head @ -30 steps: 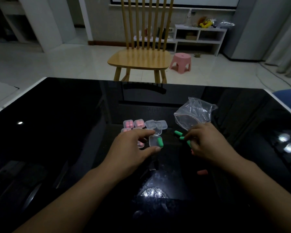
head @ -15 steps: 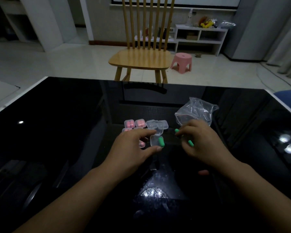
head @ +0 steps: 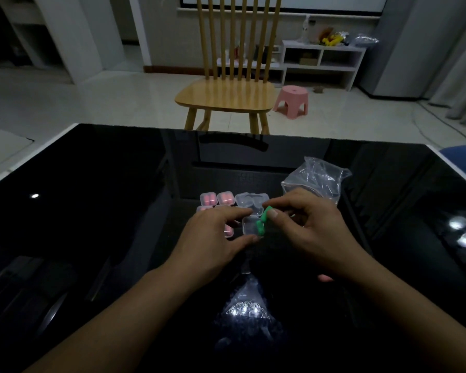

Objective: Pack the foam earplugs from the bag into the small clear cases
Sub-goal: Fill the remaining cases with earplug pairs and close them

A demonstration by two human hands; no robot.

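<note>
Over the open clear case (head: pixel 250 224), the right hand (head: pixel 304 232) pinches a green earplug (head: pixel 267 213) between thumb and forefinger, another green one (head: pixel 260 229) already inside. The left hand (head: pixel 213 238) grips that case; the crumpled bag (head: pixel 316 179) lies just behind on the black table (head: pixel 105 197).

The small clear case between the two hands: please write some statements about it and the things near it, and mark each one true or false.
1. The right hand pinches a green earplug. True.
2. The case steadied by the left hand holds a pink earplug. False: a second green one lies at its right edge.
3. The plastic bag lies beyond the right hand. True.
4. The two closed cases at the back hold green earplugs. False: theirs are pink.
</note>
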